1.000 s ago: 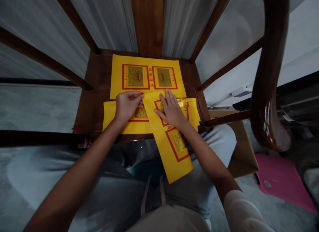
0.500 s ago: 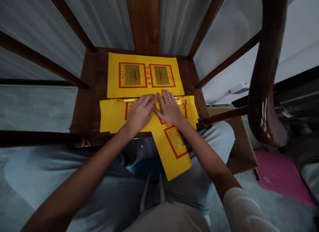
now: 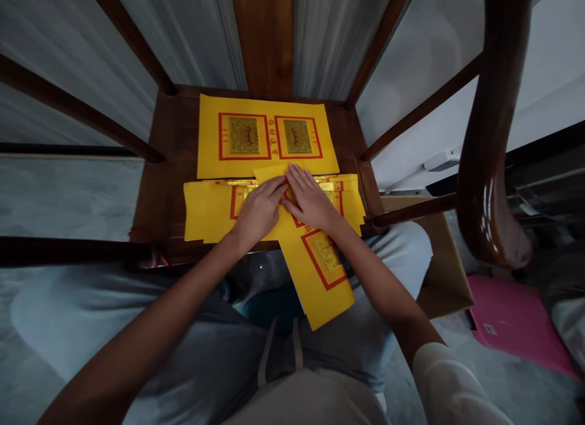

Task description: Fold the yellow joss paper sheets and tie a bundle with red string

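A yellow sheet of joss paper (image 3: 315, 279) with red frames and gold foil lies slantwise, its near end hanging over the seat's front edge above my lap. My left hand (image 3: 261, 209) has its fingers bent and closed on this sheet near its far part. Alongside it, my right hand (image 3: 309, 198) lies on the same sheet with its fingers stretched out, its fingertips close to those of my left. Underneath, a layer of joss paper (image 3: 205, 210) with gold folds lies crosswise. Behind the hands is a flat stack of joss paper (image 3: 269, 108) with two foil squares.
The papers rest on a dark wooden chair seat (image 3: 158, 200) with slatted sides. A curved armrest (image 3: 484, 169) rises at the right. Below it on the floor are a cardboard box (image 3: 448, 266) and a pink plastic panel (image 3: 516, 321).
The far end of the slanted sheet now sticks up beyond my hands as a plain yellow flap, where it was folded down or hidden before. My hands have hardly moved.
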The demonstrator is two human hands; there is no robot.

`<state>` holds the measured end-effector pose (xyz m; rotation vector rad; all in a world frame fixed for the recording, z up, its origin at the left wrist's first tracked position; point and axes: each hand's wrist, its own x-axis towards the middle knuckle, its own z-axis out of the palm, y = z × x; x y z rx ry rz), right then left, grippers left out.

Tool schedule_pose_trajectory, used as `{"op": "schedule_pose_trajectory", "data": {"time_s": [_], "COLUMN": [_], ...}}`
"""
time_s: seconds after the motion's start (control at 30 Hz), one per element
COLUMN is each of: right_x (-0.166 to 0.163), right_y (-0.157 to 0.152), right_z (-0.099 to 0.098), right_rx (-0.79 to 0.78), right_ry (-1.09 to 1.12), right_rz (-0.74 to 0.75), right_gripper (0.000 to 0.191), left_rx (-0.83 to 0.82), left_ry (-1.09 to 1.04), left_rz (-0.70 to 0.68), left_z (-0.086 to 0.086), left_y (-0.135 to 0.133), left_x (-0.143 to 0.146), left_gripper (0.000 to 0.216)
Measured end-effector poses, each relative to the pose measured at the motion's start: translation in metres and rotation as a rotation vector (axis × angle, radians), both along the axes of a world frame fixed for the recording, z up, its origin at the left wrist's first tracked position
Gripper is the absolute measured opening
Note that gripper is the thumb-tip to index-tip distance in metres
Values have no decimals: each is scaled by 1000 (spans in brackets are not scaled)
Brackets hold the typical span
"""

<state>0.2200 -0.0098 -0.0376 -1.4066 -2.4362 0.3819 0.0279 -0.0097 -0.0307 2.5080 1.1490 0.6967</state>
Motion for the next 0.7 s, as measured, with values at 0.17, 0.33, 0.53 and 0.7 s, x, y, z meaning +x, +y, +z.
{"op": "schedule_pose_trajectory", "data": {"time_s": [0.17,0.33,0.53,0.7], "right_x": [0,-7,-7,0], "right_y": [1,-3,-4,-28], "right_z": [-2,-2,0,4], "right_rx": [-20,-9,-9,2], "right_ry": [44,10,6,-4], "right_rz": [-13,-36,-41,-65], "right_gripper": [71,69,69,63], "left_rx": [22,12,2,23], "left_ry": [-16,-39,7,69], "left_rz": [27,26,23,35], "left_z": [2,0,-5,-7], "left_y": [-2,-2,0,-2], "left_x": [2,2,3,4], "left_gripper": [61,61,57,54]}}
